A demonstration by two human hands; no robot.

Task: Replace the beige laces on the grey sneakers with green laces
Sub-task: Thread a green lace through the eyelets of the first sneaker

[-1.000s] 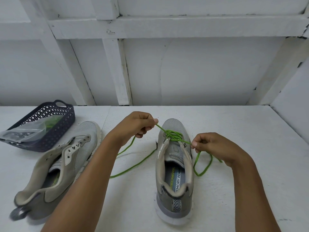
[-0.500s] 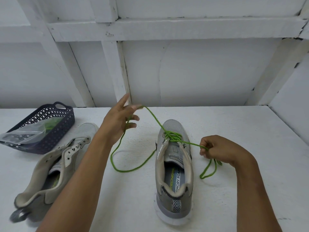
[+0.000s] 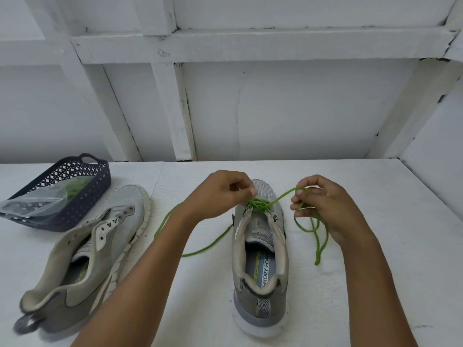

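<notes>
Head view, looking down. Left hand (image 3: 220, 194) raised over the far eyelets of the grey sneaker (image 3: 260, 266), wrist bent, fingers curled, tips pinching the green lace (image 3: 258, 205) at its tangle of crossings near the toe end. Right hand (image 3: 323, 206) just right of the shoe, lifted off the surface, fingers curled round a taut strand of the same lace, slack loops hanging below the palm. Another loose length trailing left of the shoe, lying on the surface and passing behind the left forearm. Both forearms bare, reaching in from the near edge.

White, rough-textured table (image 3: 388, 259); laced shoe upright at centre, heel nearest. Second grey sneaker (image 3: 82, 246) at near left, tilted onto its side, eyelets unlaced. Dark lattice basket (image 3: 82, 194) at far left, holding a clear plastic bag (image 3: 35, 205) with something green inside. White painted wall (image 3: 313, 116) with framing beams beyond.

On the centre shoe's insole: "SKECHERS" in green, then "EMORY FOA", ends of the wording hidden.
</notes>
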